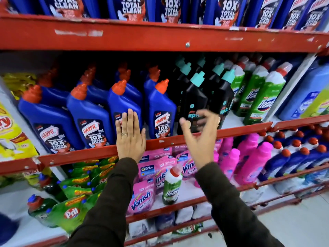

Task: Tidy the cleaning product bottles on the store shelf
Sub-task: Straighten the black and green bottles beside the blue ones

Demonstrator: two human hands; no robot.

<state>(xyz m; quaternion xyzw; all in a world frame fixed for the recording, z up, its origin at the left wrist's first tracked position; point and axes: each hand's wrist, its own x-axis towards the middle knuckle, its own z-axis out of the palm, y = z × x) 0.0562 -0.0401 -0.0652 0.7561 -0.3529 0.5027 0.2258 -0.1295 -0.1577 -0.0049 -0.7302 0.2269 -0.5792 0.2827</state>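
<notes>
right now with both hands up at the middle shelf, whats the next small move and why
Probably close the right hand on the front black bottle and set it upright. The hand is open and curled just in front of it, holding nothing, and the black bottles lean right, out of line with the rail. The left hand lies flat on a blue bottle, steadying that row.

Both arms reach forward and up in dark sleeves. The left hand (130, 138) is flat, palm forward, fingers straight and held together, with a ring on one finger and the thumb spread to the side. The right hand (199, 138) is blurred, its fingers curled loosely and spread apart, thumb out to the left, gripping nothing.
</notes>
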